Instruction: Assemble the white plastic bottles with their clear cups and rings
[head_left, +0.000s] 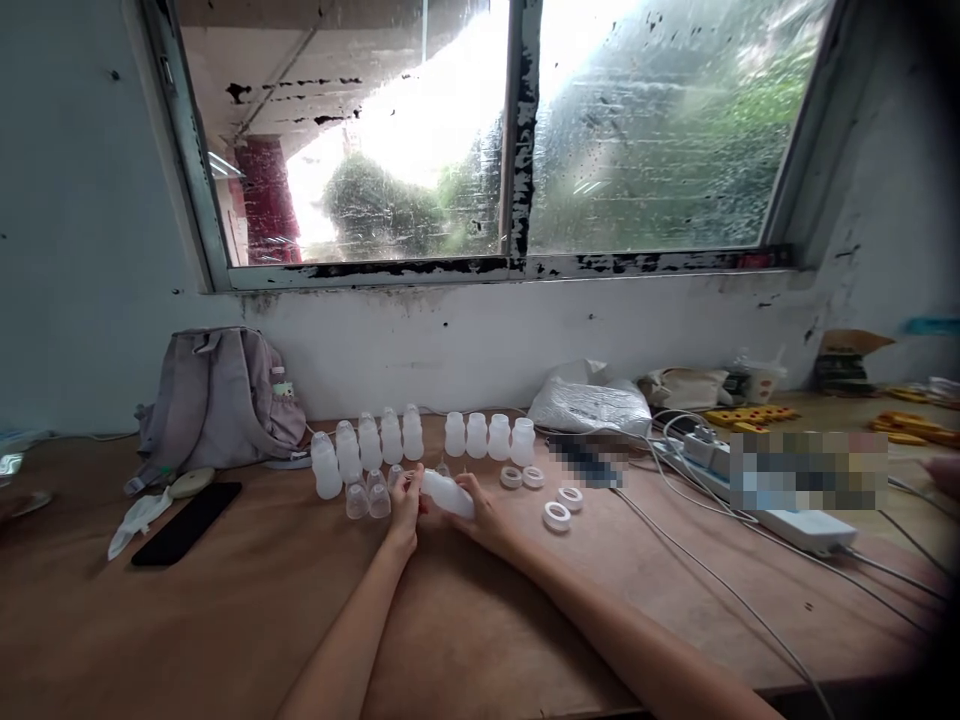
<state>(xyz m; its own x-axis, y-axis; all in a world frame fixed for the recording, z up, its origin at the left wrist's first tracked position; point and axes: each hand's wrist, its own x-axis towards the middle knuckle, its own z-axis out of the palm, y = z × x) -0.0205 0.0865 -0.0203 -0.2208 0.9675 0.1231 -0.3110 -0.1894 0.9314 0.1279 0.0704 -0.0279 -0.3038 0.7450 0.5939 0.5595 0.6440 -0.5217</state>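
Note:
A frosted white baby bottle (448, 493) lies tilted on its side between my two hands, just above the table. My left hand (406, 502) has its fingers closed on the left end of the bottle. Around the other end, my right hand (481, 515) is wrapped. Capped bottles (349, 455) stand in a row behind my left hand, and clear dome caps (367, 498) sit beside it. Past my right hand, several open bottles (477, 437) stand in a line. White collar rings (557, 516) lie on the table to the right.
A grey backpack (214, 400) leans on the wall at left, with a black phone (187, 523) in front of it. At right are a silver bag (590, 405), loose cables and a white power strip (799, 528). The brown table (225, 640) runs along a window wall.

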